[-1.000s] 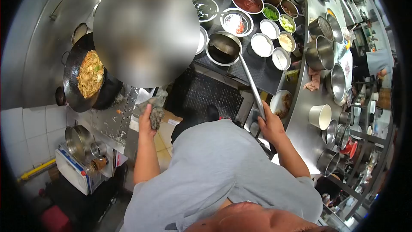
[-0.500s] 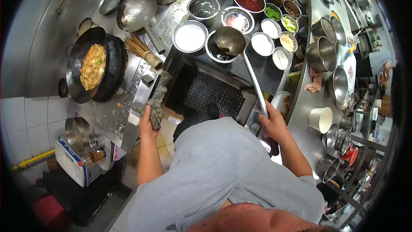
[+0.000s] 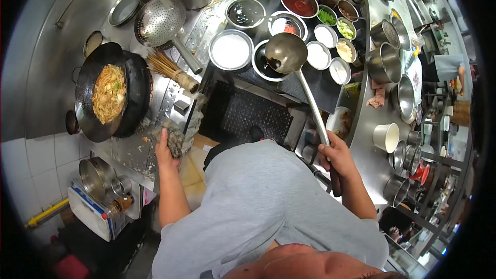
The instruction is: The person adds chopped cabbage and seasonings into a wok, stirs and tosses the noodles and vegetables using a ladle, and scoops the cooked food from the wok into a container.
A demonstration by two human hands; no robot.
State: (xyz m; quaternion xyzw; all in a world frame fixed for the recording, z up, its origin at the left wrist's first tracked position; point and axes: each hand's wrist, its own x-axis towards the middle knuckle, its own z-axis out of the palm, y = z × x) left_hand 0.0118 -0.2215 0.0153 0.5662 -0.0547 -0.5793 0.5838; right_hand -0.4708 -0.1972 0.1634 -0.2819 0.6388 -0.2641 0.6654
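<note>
Ladle (image 3: 305,85) gripped in the right hand (image 3: 338,160), its cup above a bowl of dark liquid (image 3: 262,69) by the table's (image 3: 310,93) near edge; the left hand (image 3: 166,154) clutches a rag (image 3: 175,141). Moving the ladle calls for steadiness.

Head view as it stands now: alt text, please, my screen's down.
A right hand holds a ladle over a bowl of dark liquid; the left hand grips a rag by the counter. At left, a wok holds noodle-like food.

Steel stovetop (image 3: 124,152) under bundled-stick brush (image 3: 173,72); dark textured counter (image 3: 325,95) under metal bowls (image 3: 231,68).
</note>
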